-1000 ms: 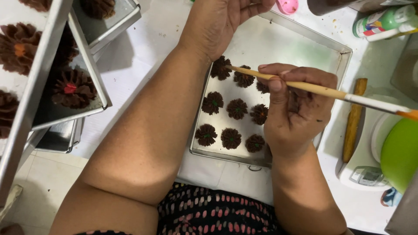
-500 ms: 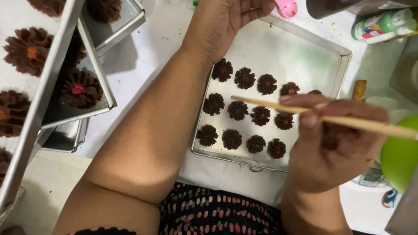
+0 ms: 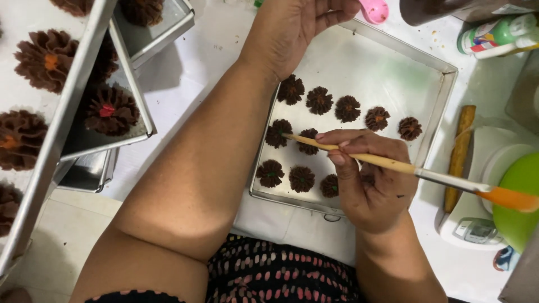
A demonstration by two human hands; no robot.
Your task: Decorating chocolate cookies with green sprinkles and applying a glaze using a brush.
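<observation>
A square metal baking tray (image 3: 432,73) lies in front of me with several brown flower-shaped cookies (image 3: 319,100) in rows on it. My right hand (image 3: 370,179) holds a wooden-handled brush (image 3: 393,164); its orange bristles point right, over a green bowl. The wooden end points left, near a cookie in the middle row. That hand hides part of the front row. My left hand (image 3: 297,25) rests on the tray's far left corner with its fingers loosely spread, holding nothing that I can see.
Stacked metal trays (image 3: 78,95) with larger brown cookies stand at the left. A green bowl (image 3: 519,199) on a white scale (image 3: 477,224), a brown stick (image 3: 460,154) and a bottle (image 3: 494,33) stand at the right. A pink object (image 3: 375,10) lies beyond the tray.
My right hand with the brush swung right toward the green bowl, then came back left over the tray. The left hand stays at the tray's corner.
</observation>
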